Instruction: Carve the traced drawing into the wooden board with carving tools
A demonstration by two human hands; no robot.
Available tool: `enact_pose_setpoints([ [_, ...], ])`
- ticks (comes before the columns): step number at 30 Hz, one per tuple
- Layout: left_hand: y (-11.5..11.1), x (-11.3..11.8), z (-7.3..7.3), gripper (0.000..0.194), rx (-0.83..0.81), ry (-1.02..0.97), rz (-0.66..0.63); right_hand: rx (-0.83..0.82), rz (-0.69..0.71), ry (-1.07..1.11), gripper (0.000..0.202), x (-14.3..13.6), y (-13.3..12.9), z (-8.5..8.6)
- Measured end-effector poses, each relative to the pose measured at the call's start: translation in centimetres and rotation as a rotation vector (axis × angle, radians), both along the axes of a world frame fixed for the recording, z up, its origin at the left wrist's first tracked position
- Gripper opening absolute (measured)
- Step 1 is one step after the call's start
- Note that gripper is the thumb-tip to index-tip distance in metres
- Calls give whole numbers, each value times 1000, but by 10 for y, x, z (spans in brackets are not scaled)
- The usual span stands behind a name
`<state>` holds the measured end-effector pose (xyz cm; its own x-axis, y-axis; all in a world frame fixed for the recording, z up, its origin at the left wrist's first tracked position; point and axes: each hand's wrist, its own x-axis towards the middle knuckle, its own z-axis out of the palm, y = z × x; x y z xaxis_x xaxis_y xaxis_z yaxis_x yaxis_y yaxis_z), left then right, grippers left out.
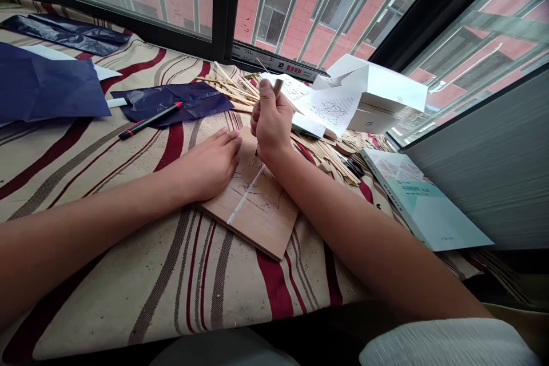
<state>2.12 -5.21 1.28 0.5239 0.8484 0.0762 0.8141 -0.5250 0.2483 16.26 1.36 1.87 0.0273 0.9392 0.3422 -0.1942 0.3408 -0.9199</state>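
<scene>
A wooden board [253, 211] with a line drawing and a white strip across it lies at an angle on the striped cloth. My left hand [217, 163] rests flat on the board's left side, its fingers stretched out. Above the far part of the board, my right hand [272, 120] is wrapped round a tool with a wooden handle [278, 87], whose top sticks out over the fist. The tool's lower end is mostly hidden behind the hand and forearm.
A black and red pen [150, 120] and dark blue sheets [184, 102] lie to the left. Thin wood strips [326, 154], black scissors [354, 168], a drawing on paper [330, 108] and a white box [373, 91] are beyond the board. A book [424, 200] lies right, beside the window.
</scene>
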Motion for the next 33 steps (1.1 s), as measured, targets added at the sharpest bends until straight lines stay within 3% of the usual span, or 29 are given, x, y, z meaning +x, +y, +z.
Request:
enact_pose_setpoints([
  [5, -2, 3, 2, 65, -17, 15, 31, -190, 210, 234, 50, 9, -9, 8],
  [8, -3, 5, 5, 65, -43, 35, 56, -257, 225, 257, 49, 12, -9, 11],
  [11, -3, 5, 5, 65, -57, 39, 59, -320, 154, 245, 47, 9, -7, 12],
  [16, -2, 3, 5, 65, -58, 30, 68, -285, -176, 281, 40, -1, -7, 9],
  [18, -3, 4, 5, 66, -62, 56, 78, -255, -253, 278, 36, -3, -8, 9],
  [21, -3, 5, 6, 68, -72, 80, 86, -338, -329, 332, 32, -1, -8, 9],
  [28, -2, 3, 3, 71, -45, 69, 62, -435, -239, 524, 35, 10, -6, 9],
  [33, 0, 0, -1, 69, -21, 16, 58, -432, -212, 513, 36, 13, -3, 7],
])
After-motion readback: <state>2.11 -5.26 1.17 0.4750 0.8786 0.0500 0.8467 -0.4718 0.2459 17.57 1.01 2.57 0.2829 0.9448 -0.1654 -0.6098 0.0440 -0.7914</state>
